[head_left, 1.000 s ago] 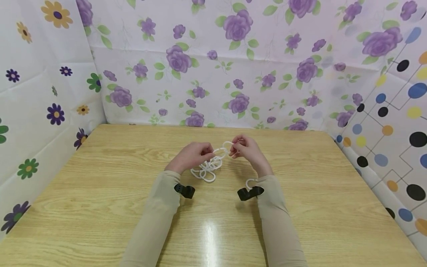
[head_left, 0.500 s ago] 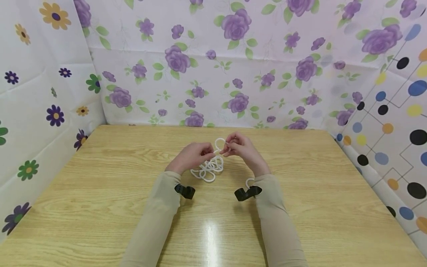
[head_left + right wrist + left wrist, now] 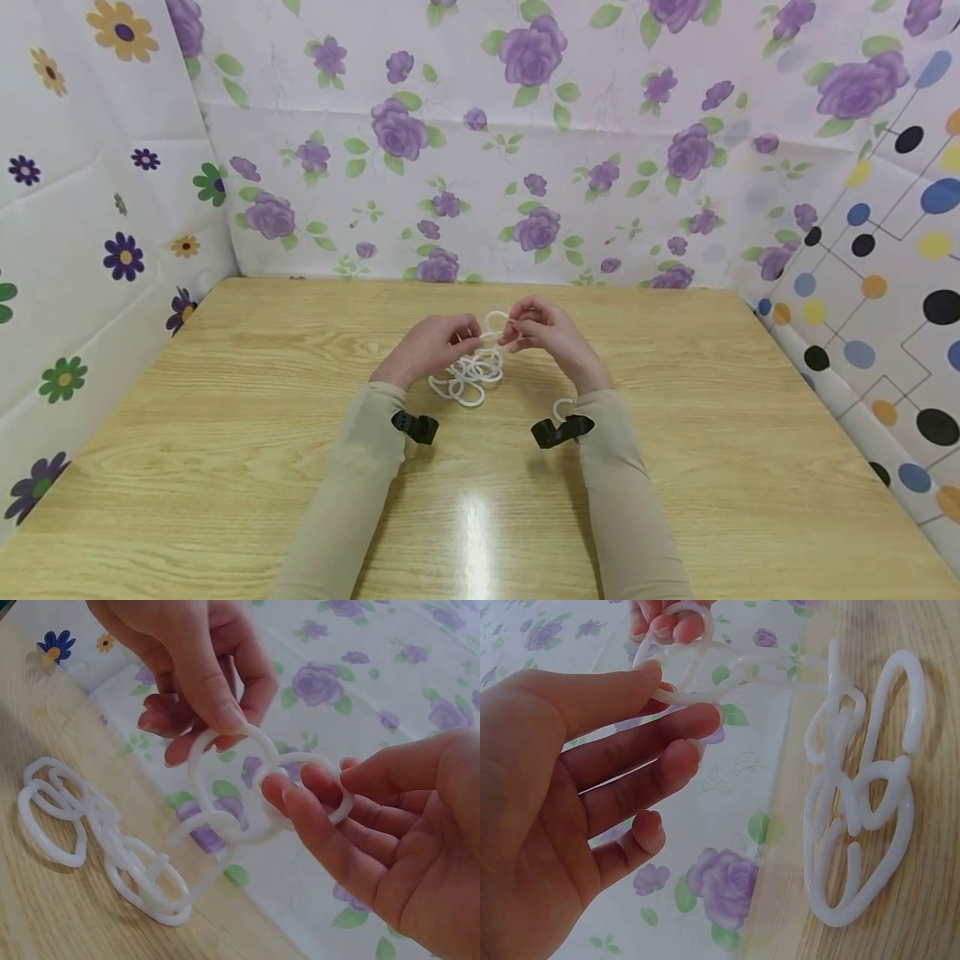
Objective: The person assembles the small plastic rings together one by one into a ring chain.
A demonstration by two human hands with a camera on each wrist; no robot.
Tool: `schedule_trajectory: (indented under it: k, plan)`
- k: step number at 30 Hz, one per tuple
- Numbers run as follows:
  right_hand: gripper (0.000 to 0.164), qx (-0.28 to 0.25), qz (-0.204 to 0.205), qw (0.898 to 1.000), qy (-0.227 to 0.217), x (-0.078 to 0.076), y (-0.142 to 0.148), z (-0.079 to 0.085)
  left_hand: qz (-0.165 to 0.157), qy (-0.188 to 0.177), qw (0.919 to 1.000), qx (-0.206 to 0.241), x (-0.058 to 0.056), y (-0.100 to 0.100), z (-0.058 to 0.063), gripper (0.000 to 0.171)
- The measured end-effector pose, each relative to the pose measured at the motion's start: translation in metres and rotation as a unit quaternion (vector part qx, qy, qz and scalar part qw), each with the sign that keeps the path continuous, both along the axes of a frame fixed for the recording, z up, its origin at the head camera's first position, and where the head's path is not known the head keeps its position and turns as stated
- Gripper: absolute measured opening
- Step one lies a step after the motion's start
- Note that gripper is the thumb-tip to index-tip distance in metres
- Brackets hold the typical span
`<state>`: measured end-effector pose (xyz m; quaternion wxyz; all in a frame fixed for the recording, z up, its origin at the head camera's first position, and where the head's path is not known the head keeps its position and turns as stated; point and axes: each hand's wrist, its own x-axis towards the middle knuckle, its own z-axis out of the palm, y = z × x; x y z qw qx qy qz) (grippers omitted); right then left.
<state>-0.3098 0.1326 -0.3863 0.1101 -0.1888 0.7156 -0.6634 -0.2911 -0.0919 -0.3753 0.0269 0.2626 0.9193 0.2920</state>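
Note:
Over the table, my left hand (image 3: 435,346) pinches a white plastic chain link (image 3: 196,765) between thumb and index finger, its other fingers loosely bent. Facing it, my right hand (image 3: 551,333) pinches a second white link (image 3: 343,806) with thumb and fingertips. In the right wrist view the two links overlap, and the right fingertips partly cover where they meet. From the left hand's link the white chain (image 3: 904,840) runs down to a tangled heap on the table. Gaps show in some of the heap's links.
A single white link (image 3: 559,408) lies beside the right wrist, partly hidden by the black wrist camera (image 3: 562,431). The wooden table (image 3: 225,433) meets a flowered cloth wall (image 3: 330,208) at the back, with patterned cloths on both sides.
My right hand has moved left with its link, closer to my left hand. The left hand has hardly shifted, and the heap stays where it was.

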Motion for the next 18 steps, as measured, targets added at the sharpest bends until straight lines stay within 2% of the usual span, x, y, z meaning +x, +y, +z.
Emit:
schedule_trajectory:
  k: [10,15,18]
  plan:
    - [0.011,0.066,-0.069,0.995,0.028,-0.004,0.017,-0.002,-0.009,0.014,0.9998,0.01,0.0,-0.005,-0.002,0.014]
    - [0.017,0.109,-0.077,0.989,0.064,-0.003,0.016,-0.002,-0.017,-0.012,0.9998,0.004,-0.003,-0.006,-0.004,0.012]
    - [0.017,0.117,-0.072,0.987,0.081,-0.001,0.013,0.001,-0.026,-0.036,0.999,0.002,-0.004,-0.007,-0.005,0.01]
